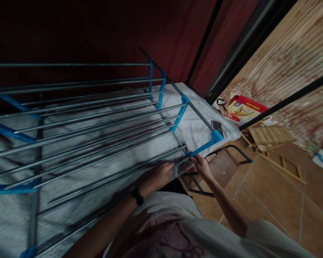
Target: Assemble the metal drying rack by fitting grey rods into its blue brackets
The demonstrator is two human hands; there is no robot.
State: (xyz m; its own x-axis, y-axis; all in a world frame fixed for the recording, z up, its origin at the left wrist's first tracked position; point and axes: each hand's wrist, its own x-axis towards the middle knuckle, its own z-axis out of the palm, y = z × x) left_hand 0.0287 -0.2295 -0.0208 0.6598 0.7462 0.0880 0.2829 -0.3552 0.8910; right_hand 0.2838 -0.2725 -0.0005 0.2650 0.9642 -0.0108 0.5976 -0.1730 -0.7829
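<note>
Towel, grey-white, lies spread flat on the shelf under the rack, a frame of grey metal rods with blue plastic joints. Its near right edge sits just under the nearest rods, and both your hands meet there. Your left hand, with a dark watch on the wrist, curls its fingers over that edge. Your right hand pinches the towel corner just below the blue corner joint. To do this well, I'd judge, keep both grips on the same edge and pull evenly so the cloth stays flat. Far right, on the tiled floor, lies a red box.
</note>
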